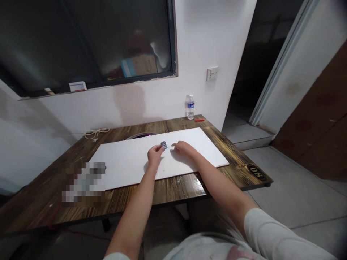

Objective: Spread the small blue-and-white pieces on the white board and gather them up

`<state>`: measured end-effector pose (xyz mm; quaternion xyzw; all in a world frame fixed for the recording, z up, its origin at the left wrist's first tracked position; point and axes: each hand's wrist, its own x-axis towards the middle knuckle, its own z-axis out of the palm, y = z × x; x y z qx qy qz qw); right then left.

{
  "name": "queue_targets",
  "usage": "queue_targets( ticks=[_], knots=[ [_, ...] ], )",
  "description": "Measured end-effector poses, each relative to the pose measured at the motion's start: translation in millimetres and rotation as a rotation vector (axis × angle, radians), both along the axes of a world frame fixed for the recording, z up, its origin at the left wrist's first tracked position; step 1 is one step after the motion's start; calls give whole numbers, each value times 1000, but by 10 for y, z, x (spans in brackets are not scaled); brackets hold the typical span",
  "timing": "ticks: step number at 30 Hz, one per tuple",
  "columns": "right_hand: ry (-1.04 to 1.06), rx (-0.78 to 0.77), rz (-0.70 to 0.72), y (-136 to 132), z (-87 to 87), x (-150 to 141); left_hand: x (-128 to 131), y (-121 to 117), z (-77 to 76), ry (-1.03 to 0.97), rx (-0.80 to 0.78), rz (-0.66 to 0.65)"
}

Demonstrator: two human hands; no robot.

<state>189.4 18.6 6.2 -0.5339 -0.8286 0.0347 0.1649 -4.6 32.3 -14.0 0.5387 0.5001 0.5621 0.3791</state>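
Small blue-grey piece (163, 145), right in the thick of it! The left hand (155, 155) had it pinched between thumb and fingers, over the white board (121, 164) and close to that board's far edge; whether it touched the surface, impossible to tell.

Nearest of all, a pale sleeve (273, 227) covered the right arm, and past it ran the near edge of the table (173, 189), wood grain gleaming. Over at the near right corner sat a round dark badge (257, 172) with numerals!

Then the board, lying across the table's middle, and above it the right hand (183, 147), just to the right of the piece: fingers curled, forefinger stretched towards it, a gap showing between. Anything tiny in those fingers? Could not be told!

Beyond the board's far edge peeked a dark round rim (139, 135), mostly hidden. Further back, a loose white cable (95, 134) lay by the table's far left corner, while near the far right corner a clear bottle (191, 108) stood upright, a red stick (200, 120) just beside it. Up on the wall, a socket (211, 73)!
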Motion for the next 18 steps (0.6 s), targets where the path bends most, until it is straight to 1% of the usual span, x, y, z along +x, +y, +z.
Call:
queue_targets(
  ticks=[4, 6, 8, 11, 13, 14, 16, 18],
  knots=[
    [-23, 35, -5, 46, -71, -45, -8, 7, -16, -22, -9, 2],
    [11, 62, -70, 65, -115, -47, -10, 12, -24, -21, -12, 3],
    [106, 72, -151, 87, -156, -35, -13, 16, -33, -14, -16, 5],
    [375, 31, -221, 140, -198, -15, -20, 20, -45, -7, -23, 7],
    [605, -28, -224, 184, -208, -16, -23, 18, -47, -3, -34, 10],
    [730, -65, -203, 205, -208, -23, -22, 14, -44, -1, -40, 13],
    [970, -140, -118, 233, -201, -44, -15, -1, -31, -3, -53, 12],
    [1144, -195, -16, 236, -188, -69, 2, -28, -6, -10, -60, -13]
  ],
)
